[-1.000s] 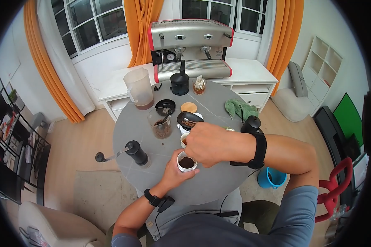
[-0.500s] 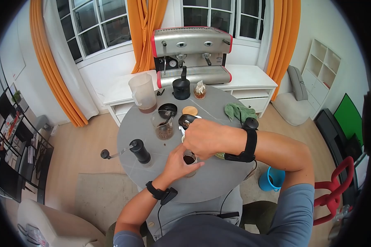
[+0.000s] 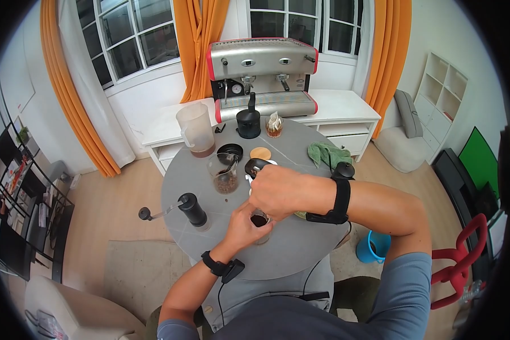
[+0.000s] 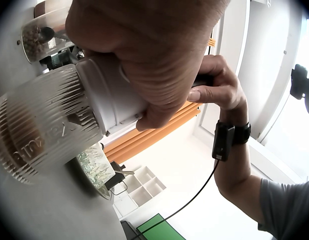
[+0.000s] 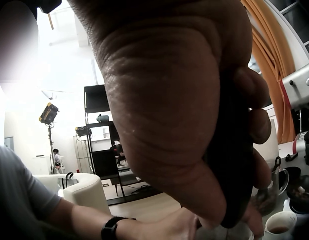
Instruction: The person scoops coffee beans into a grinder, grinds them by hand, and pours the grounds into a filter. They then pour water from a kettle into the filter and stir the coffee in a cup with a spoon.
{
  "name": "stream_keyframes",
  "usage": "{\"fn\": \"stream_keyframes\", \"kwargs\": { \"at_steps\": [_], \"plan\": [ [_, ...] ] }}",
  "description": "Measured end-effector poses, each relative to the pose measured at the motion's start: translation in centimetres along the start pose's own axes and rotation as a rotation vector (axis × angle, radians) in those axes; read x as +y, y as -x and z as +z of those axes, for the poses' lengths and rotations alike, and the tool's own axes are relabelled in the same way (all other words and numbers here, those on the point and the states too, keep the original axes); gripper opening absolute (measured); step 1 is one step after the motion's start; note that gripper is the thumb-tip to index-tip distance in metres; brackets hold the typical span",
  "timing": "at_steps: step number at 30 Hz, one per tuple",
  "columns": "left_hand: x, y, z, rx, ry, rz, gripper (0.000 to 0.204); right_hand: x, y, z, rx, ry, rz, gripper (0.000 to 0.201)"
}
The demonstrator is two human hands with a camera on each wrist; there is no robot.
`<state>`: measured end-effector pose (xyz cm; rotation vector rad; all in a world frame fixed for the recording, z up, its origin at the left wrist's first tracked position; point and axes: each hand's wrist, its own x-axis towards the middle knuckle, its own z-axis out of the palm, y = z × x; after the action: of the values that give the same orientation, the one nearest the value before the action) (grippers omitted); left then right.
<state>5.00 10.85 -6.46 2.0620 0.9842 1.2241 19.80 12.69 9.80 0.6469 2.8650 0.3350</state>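
My left hand grips a white collar that sits on a clear ribbed glass, near the front of the table. Dark coffee grounds show inside the collar in the head view. Close above its far rim is my right hand, its fingers wrapped round a thick black handle. The working end of that tool is hidden by the hands. Just beyond, a white cup contains brown liquid. A black scoop and a glass jug of beans stand farther back.
A black hand grinder with its crank out stands at the left. Toward the back are a plastic pitcher, a black pot and a wooden disc. A green cloth lies at the right edge.
The view has tilted up a little. My left hand has drawn closer to my right, and together they now cover more of the white rim and the cup behind it.
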Motion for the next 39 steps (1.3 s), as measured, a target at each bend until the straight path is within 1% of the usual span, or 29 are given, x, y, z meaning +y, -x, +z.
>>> {"fn": "stream_keyframes", "kwargs": {
  "at_steps": [3, 9, 11, 24, 30, 33, 35, 39],
  "plan": [
    [0.0, 0.0, 0.0, -0.011, -0.011, -0.02, 0.049, 0.0, 0.1, 0.1, 0.038, -0.011, -0.016, 0.018],
    [0.6, -0.1, -0.2, -0.009, -0.023, -0.003, 0.047, 0.1, 0.3, -0.3, 0.066, 0.0, -0.011, 0.016],
    [0.8, -0.1, -0.3, -0.033, -0.039, -0.059, 0.046, 0.1, 0.3, -0.2, 0.062, 0.003, -0.009, 0.016],
    [0.6, -0.1, -0.3, -0.037, -0.011, -0.057, 0.045, 0.0, 0.3, -0.4, 0.032, 0.01, 0.005, 0.017],
    [0.8, -0.1, -0.4, -0.05, -0.038, -0.082, 0.046, 0.0, 0.3, -0.7, 0.015, 0.014, 0.008, 0.018],
    [0.9, -0.1, -0.2, -0.047, -0.036, -0.091, 0.046, 0.0, 0.1, -0.2, 0.002, 0.063, 0.033, 0.016],
    [0.8, -0.2, 0.0, 0.052, -0.025, 0.006, 0.035, 0.1, 0.1, 0.0, 0.005, 0.068, 0.035, 0.016],
    [0.9, -0.1, -0.1, 0.032, -0.015, -0.036, 0.035, 0.0, 0.1, 0.0, 0.015, 0.069, 0.033, 0.016]
  ]
}}
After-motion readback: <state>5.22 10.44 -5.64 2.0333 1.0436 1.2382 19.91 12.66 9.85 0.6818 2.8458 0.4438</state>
